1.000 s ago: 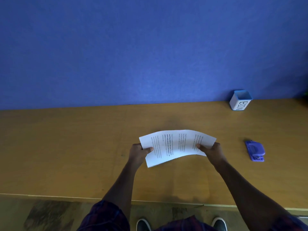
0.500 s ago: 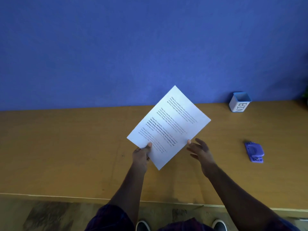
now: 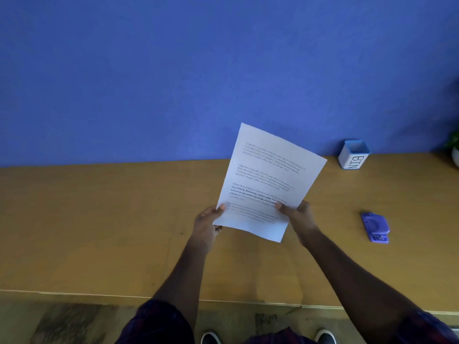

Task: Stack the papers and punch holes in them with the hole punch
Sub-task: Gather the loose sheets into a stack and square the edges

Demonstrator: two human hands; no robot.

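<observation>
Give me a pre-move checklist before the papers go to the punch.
1. Left hand grips the white printed paper sheets: ok.
2. Right hand grips the sheets' other lower edge: ok.
3. Sheets squared into one even stack: cannot tell; only the top page shows.
4. Small purple plastic hole punch lies unobstructed on the tan wooden table, to the right of the hands: ok.
5. Sheets inserted in the punch: not ok; they are held up, apart from it.
6. White box with blue rim marked BIN stands apart from the punch: ok.

Both my arms reach forward, left grip (image 3: 207, 223) and right grip (image 3: 296, 214) each pinching the papers' (image 3: 270, 180) lower edge, thumbs on top.
</observation>
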